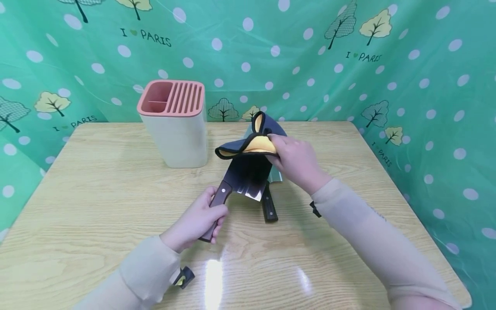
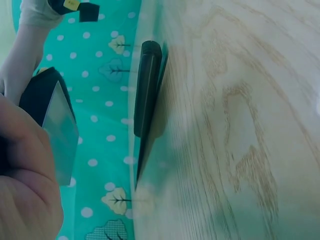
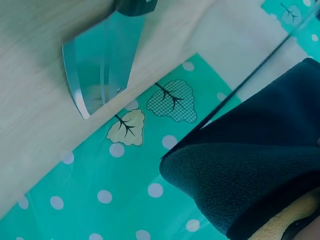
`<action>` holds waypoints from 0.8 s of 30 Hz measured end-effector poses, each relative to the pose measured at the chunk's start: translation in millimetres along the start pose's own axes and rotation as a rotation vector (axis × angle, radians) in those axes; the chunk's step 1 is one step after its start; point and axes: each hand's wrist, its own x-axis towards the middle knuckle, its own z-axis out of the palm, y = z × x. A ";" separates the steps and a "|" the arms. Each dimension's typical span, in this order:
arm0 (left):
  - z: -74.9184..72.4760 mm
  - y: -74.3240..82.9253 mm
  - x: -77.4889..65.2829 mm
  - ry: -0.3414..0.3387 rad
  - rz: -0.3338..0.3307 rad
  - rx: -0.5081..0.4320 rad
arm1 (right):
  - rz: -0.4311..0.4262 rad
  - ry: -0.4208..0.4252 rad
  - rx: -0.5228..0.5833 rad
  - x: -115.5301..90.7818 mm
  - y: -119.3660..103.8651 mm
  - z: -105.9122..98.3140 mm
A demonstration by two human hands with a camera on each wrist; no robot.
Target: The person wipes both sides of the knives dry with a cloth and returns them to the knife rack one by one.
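My left hand [image 1: 199,219] grips the dark brown handle of a cleaver [image 1: 242,178], its broad blade tilted up above the table. Draped over the upper part of that blade is a cloth [image 1: 234,147], dark blue on one side and yellow on the other, with black edging. My right hand [image 1: 296,159] holds the cloth against the blade, and its fingertips are partly hidden in the folds. Below, a second knife [image 1: 269,204] lies on the table; its wide shiny blade [image 3: 102,60] shows in the right wrist view. The cloth [image 3: 250,185] hides much of the cleaver there.
A white knife block [image 1: 178,137] with a pink slotted top stands at the back left of the wooden table [image 1: 97,193]. Behind the table hangs a green polka-dot curtain [image 1: 263,38], which also runs along both sides.
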 end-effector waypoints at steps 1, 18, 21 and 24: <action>0.8 0.3 -0.2 -0.002 -0.003 0.000 | -0.002 0.005 -0.004 0.7 0.3 -0.2; 4.2 3.2 -3.6 -0.004 0.017 -0.001 | -0.100 -0.072 0.070 -9.8 -13.3 21.4; 4.7 3.2 -3.7 -0.008 0.019 -0.016 | -0.033 -0.164 0.154 -8.8 -12.9 20.9; 5.0 2.7 -4.1 -0.007 0.016 -0.031 | 0.009 -0.227 0.211 -7.5 -11.8 21.6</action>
